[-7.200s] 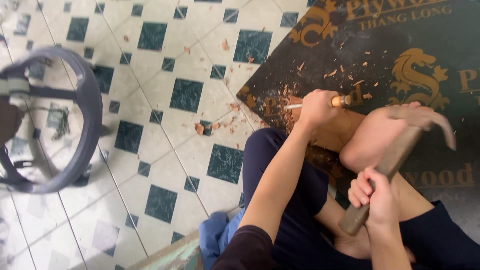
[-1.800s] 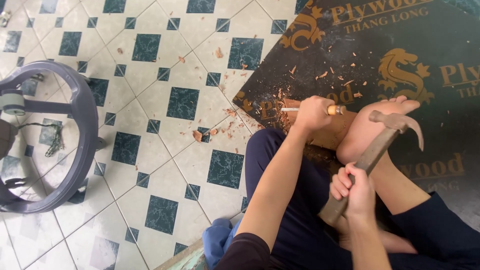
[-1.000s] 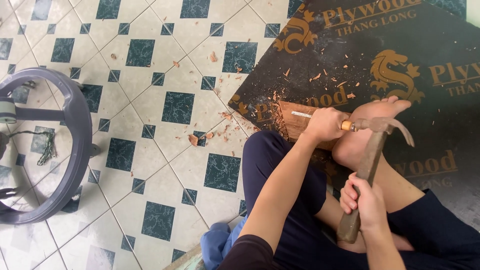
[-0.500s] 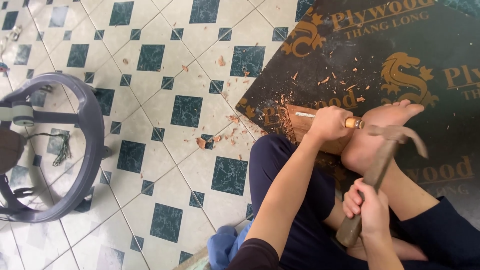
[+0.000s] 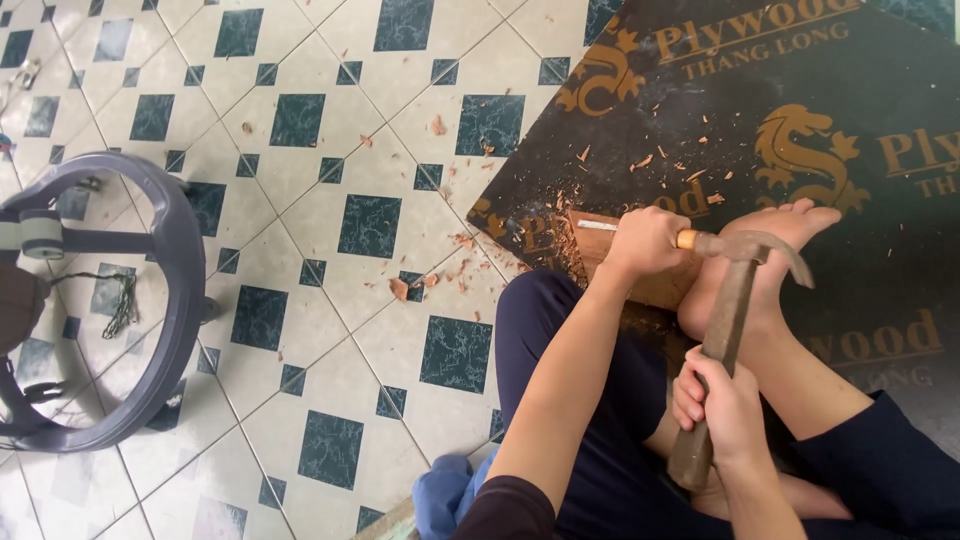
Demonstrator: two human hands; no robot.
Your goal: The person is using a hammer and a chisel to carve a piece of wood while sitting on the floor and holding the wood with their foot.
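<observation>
L hand (image 5: 645, 240) clenched on wooden-handled metal chisel (image 5: 640, 232), blade on reddish wood block (image 5: 640, 272) just below grip, foot bracing. R hand (image 5: 722, 408) grasps wooden-handled claw hammer (image 5: 728, 330), head at chisel butt. Many wood chips (image 5: 560, 215) beside grip; carving looks partway, block mostly intact.

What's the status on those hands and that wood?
Left hand grips chisel. Right hand holds hammer at chisel's handle. Wood block pinned under foot. Chips scattered.

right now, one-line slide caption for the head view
Left hand steadies a chisel on a wood block while right hand holds a claw hammer at its handle end.
</observation>
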